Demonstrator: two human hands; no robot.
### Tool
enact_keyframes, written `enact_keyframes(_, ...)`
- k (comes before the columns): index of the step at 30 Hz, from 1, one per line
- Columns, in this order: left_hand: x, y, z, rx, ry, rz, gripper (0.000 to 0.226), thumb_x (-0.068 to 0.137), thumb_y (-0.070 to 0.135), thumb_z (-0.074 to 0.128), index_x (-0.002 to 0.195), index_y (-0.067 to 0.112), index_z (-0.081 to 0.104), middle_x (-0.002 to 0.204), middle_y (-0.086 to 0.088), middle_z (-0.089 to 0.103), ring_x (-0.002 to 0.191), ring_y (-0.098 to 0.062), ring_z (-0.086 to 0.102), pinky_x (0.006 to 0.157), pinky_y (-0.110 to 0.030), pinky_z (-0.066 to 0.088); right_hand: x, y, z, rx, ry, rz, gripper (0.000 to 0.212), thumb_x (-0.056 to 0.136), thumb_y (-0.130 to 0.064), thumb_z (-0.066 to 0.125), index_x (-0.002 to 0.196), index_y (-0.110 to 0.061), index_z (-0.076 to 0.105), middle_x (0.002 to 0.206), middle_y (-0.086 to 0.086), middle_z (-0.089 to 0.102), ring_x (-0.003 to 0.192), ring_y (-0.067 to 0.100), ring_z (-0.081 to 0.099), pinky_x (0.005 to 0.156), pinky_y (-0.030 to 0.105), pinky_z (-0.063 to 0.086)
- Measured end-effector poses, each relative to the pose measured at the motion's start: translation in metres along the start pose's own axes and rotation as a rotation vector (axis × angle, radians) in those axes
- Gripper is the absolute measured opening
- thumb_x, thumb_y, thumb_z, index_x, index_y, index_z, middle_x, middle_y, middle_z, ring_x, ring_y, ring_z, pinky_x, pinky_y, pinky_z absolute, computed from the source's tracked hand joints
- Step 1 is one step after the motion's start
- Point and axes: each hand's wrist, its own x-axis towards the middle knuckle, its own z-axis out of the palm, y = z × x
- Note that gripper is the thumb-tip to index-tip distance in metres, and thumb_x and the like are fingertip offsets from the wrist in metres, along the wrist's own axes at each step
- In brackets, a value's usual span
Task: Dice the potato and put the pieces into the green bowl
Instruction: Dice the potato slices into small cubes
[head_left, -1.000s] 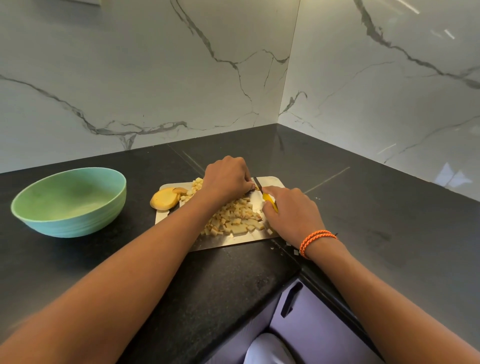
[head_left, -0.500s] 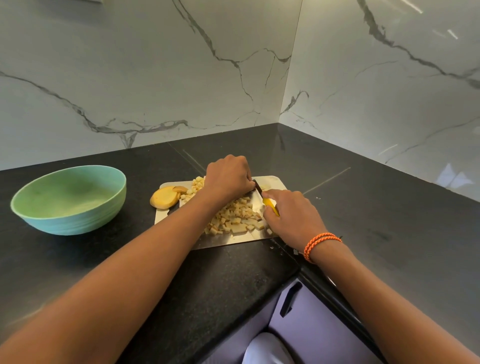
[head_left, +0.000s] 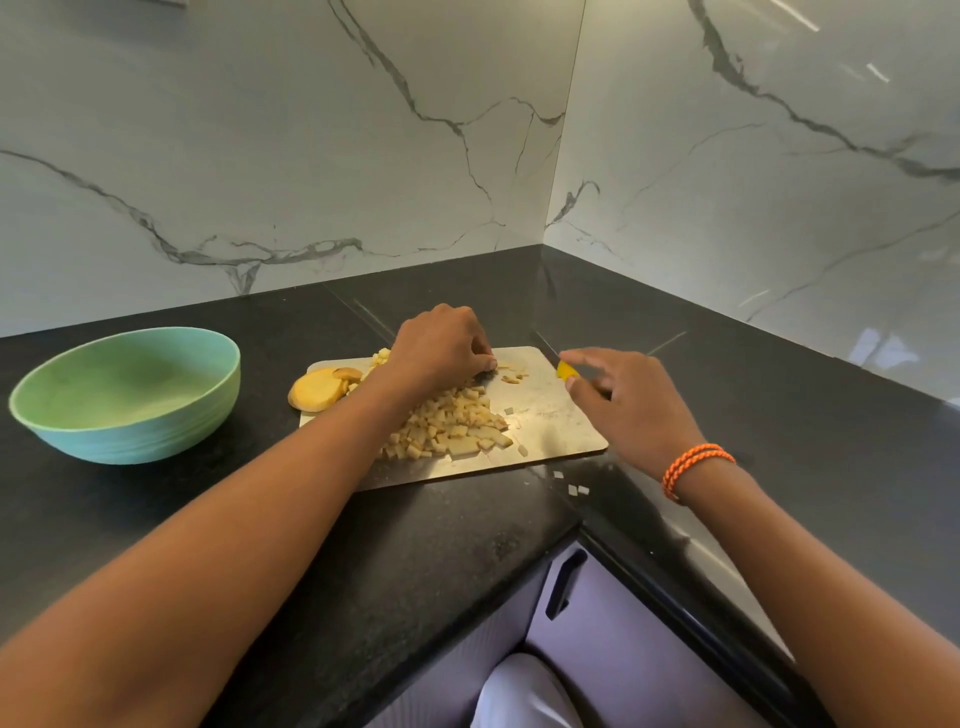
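A heap of diced potato (head_left: 451, 427) lies in the middle of the pale cutting board (head_left: 551, 415). My left hand (head_left: 440, 349) hovers over the board's far side with curled fingers, tips down beside a few small pieces; what lies under the palm is hidden. At the board's right far corner, my right hand (head_left: 626, 406) pinches the yellow handle of the knife (head_left: 566, 370) between thumb and forefinger, the other fingers loose. Potato end slices (head_left: 318, 389) rest at the board's left edge. The green bowl (head_left: 130, 442) stands on the left with nothing visible inside.
The black counter (head_left: 779, 415) runs into a corner of marble walls behind the board. A few stray dice (head_left: 571, 488) lie on the counter just off the board's near right corner. Below the counter edge is a cabinet with a dark handle (head_left: 565, 583).
My right hand has drawn the knife away from the heap to the board's right far corner and loosened its grip. My left hand stays over the board's far side.
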Motion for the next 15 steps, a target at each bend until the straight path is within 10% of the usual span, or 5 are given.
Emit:
enact_keyframes(9,0.007,-0.022,-0.005,-0.311,-0.068,0.008,0.017,0.104,0.02,0.065,0.097,0.025,0.08,0.092,0.013,0.075,0.079,-0.007,0.073,0.078,-0.032,0.06,0.004,0.003,0.022,-0.295,-0.144,-0.041,0.044,0.104,-0.041,0.045,0.148,-0.034,0.052,0.118,0.002,0.071,0.104,0.024,0.065,0.088,0.039,0.052)
enact_keyframes(15,0.006,-0.021,-0.003,-0.243,-0.098,0.034,0.042,0.1,-0.005,0.048,0.114,0.021,0.079,0.101,0.007,0.071,0.088,-0.01,0.067,0.071,-0.021,0.049,-0.001,-0.002,0.027,0.041,-0.111,-0.151,0.035,0.102,-0.033,0.057,0.136,-0.031,0.065,0.054,-0.018,0.048,0.052,0.003,0.049,0.056,0.02,0.033)
